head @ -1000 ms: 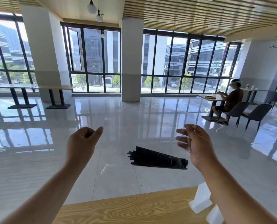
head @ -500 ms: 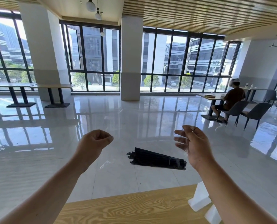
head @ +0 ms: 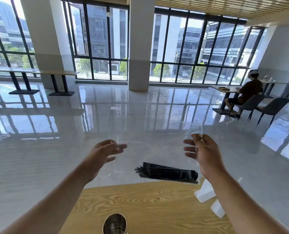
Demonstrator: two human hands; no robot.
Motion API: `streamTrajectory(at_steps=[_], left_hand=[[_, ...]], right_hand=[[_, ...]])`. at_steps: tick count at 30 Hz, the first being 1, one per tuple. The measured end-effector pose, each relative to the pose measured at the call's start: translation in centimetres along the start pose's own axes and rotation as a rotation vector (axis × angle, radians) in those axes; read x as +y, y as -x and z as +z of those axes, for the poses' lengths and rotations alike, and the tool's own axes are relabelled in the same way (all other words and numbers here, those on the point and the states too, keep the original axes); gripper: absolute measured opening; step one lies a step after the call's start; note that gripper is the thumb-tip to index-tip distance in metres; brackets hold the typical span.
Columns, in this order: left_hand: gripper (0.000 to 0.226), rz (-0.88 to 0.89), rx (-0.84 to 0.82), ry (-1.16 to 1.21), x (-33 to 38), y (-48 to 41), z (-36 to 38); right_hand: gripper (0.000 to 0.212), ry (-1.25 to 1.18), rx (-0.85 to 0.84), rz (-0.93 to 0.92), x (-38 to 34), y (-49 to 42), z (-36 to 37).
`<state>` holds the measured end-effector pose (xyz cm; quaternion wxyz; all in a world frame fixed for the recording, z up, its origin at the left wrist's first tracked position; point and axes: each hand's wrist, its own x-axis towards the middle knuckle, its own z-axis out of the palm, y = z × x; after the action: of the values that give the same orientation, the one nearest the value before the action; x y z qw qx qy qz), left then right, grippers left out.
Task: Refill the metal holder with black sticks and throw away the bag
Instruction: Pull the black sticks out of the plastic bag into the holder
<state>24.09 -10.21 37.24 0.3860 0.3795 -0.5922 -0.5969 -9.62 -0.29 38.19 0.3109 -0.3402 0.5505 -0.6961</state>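
Bag (head: 157,154): clear; right hand (head: 203,153) pinches top corner; left hand (head: 106,149) at other edge, grip unclear. Sticks (head: 167,173) crosswise inside. Advice: tilt mouth over holder (head: 115,223) on bench (head: 148,200), feed end-first.

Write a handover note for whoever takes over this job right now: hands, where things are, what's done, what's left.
Right hand pinches a top corner of the clear bag. Left hand is at its opposite edge, fingers mostly straight; grip unclear.
Black sticks lie bunched inside the bag, above the far edge of the wooden table. Metal holder stands on the table nearer the person; no sticks show in it.
Done: nothing visible. Left: move sticks into holder, discard bag.
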Motion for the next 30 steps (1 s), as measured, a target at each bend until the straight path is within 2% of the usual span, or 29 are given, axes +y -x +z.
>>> streamTrajectory(at_steps=[2,6,11,14,30], left_hand=[[0.006,-0.017,0.011,0.024,-1.3,0.6,0.3],[0.028,-0.041,0.053,0.030,-4.0,2.1,1.1],[0.020,-0.113,0.084,0.062,-7.2,3.2,1.5],[0.004,-0.148,0.108,0.013,-9.0,3.6,1.6],[0.013,-0.325,0.207,0.040,-18.1,6.9,0.6]], right_hand=[[0.015,0.019,0.004,0.013,1.1,0.2,-0.3],[0.014,0.051,0.007,0.043,3.2,0.6,-1.4],[0.014,0.121,-0.028,0.065,5.4,1.3,-2.6],[0.015,0.162,-0.049,0.073,6.6,1.8,-2.9],[0.015,0.315,-0.176,0.115,10.3,4.0,-1.2]])
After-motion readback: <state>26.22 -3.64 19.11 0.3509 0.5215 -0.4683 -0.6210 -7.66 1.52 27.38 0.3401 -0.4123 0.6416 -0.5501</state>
